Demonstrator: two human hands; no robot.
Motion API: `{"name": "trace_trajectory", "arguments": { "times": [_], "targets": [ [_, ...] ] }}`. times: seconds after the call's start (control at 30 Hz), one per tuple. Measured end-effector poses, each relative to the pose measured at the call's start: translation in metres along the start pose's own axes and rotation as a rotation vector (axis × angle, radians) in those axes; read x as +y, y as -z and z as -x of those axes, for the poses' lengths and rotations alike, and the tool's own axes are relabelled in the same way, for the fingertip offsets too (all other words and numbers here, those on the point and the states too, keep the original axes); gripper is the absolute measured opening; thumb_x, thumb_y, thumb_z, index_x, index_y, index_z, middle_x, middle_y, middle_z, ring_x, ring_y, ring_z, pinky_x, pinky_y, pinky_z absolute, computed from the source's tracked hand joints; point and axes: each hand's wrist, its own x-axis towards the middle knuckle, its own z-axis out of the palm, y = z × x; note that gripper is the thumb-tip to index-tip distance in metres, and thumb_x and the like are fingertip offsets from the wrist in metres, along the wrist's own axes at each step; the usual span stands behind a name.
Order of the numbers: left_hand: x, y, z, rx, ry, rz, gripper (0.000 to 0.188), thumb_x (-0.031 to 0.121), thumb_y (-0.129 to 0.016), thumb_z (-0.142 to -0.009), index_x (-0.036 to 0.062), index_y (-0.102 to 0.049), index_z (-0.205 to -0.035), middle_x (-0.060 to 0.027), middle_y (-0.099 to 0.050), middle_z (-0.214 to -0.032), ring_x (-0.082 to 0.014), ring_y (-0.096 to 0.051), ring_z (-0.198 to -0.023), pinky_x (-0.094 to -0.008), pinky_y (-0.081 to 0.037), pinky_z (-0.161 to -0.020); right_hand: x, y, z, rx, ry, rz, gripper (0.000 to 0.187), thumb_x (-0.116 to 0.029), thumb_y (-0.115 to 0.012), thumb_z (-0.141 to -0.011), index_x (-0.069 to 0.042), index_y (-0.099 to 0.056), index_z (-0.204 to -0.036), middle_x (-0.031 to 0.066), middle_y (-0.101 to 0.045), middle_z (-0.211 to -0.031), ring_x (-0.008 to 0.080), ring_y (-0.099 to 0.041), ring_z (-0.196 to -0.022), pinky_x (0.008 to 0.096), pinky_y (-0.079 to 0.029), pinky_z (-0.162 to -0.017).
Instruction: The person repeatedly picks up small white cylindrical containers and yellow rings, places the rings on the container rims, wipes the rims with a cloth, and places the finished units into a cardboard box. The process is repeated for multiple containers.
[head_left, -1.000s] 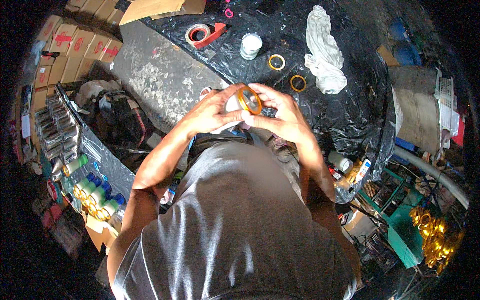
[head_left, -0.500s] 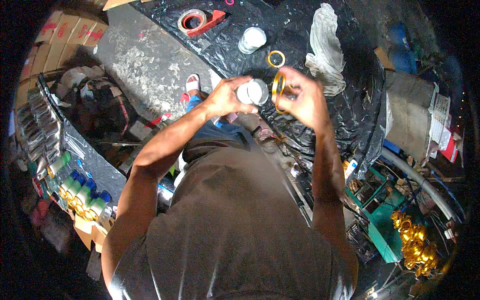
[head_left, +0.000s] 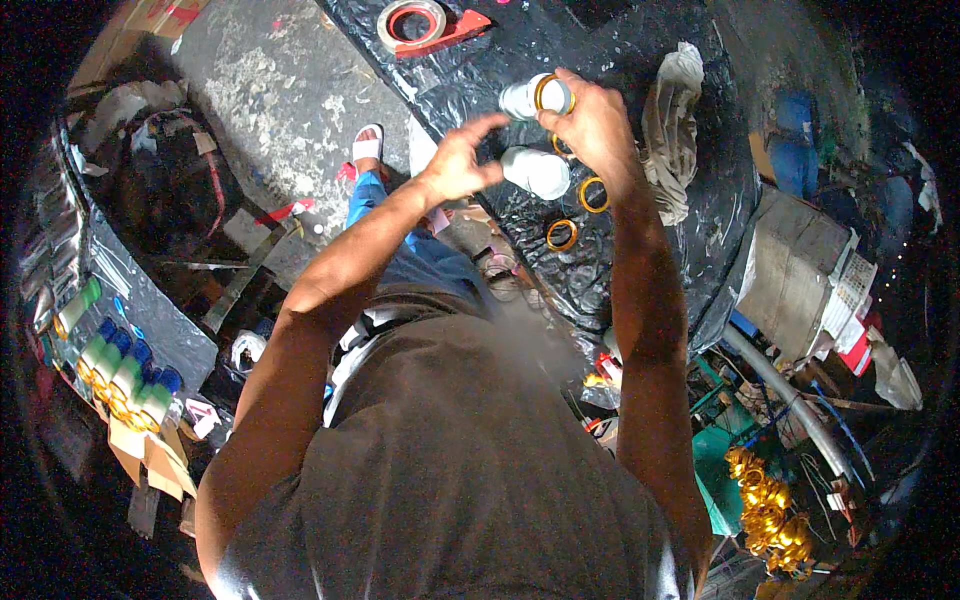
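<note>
My right hand (head_left: 598, 122) pinches a gold ring (head_left: 541, 92) at the end of a white cylindrical container (head_left: 518, 101) on the black plastic sheet. Whether the ring is fully seated there, I cannot tell. A second white container (head_left: 537, 173) rests on the sheet, nearer to me. Beside it, my left hand (head_left: 462, 162) is open with fingers spread, holding nothing. Two loose gold rings, one nearer (head_left: 562, 235) and one farther right (head_left: 593, 195), lie by this container. Another ring is partly hidden beneath my right hand.
A red tape dispenser (head_left: 440, 32) sits at the sheet's far left. A crumpled grey cloth (head_left: 672, 135) lies right of my right hand. Green-and-blue cylinders with gold ends (head_left: 125, 375) stand on the left bench. Gold rings hang bunched (head_left: 768, 510) at lower right.
My left hand has let go of the container it held, which now rests on the sheet. My right hand has moved away from me to the farther container. More rings lie loose on the sheet.
</note>
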Motion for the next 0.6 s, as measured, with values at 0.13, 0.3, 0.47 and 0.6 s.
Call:
{"name": "trace_trajectory", "arguments": {
  "times": [0.13,0.3,0.47,0.6],
  "targets": [
    [-0.002,0.005,-0.039,0.221,-0.081,-0.169,0.085,0.032,-0.088,-0.079,0.0037,-0.051,-0.15,-0.0242,-0.056,-0.151,-0.0414,-0.054,-0.14,-0.0467,-0.044,-0.118,-0.014,0.008,-0.005,-0.106,0.002,0.016,0.069,-0.025,-0.086,-0.081,0.006,-0.063,-0.138,0.0301,-0.073,-0.111,0.0392,-0.076,-0.102,0.0424,-0.059,-0.089],
    [-0.014,-0.012,-0.071,0.192,-0.065,-0.01,0.081,0.032,-0.092,-0.076,-0.0004,-0.059,-0.143,-0.0216,-0.062,-0.146,-0.0395,-0.059,-0.136,-0.0447,-0.048,-0.115,-0.004,0.002,-0.012,-0.148,0.048,0.063,0.067,-0.022,-0.085,-0.082,0.008,-0.062,-0.137,0.0295,-0.073,-0.113,0.0407,-0.074,-0.103,0.0439,-0.059,-0.09],
    [-0.02,-0.015,-0.073,0.253,-0.099,-0.015,0.079,0.038,-0.091,-0.078,0.003,-0.061,-0.143,-0.0197,-0.063,-0.145,-0.0362,-0.061,-0.135,-0.043,-0.05,-0.113,-0.006,-0.003,-0.016,-0.138,0.123,0.148,0.062,-0.016,-0.083,-0.084,0.011,-0.062,-0.136,0.0317,-0.069,-0.123,0.0429,-0.071,-0.112,0.0428,-0.057,-0.096],
    [-0.02,-0.014,-0.075,0.249,-0.12,-0.043,0.08,0.042,-0.09,-0.079,0.0024,-0.062,-0.142,-0.0205,-0.064,-0.145,-0.0364,-0.061,-0.135,-0.0432,-0.05,-0.112,-0.008,-0.009,-0.015,-0.163,0.12,0.248,0.062,-0.013,-0.083,-0.085,0.01,-0.06,-0.138,0.0299,-0.069,-0.123,0.0435,-0.07,-0.111,0.043,-0.057,-0.095]
  ]
}}
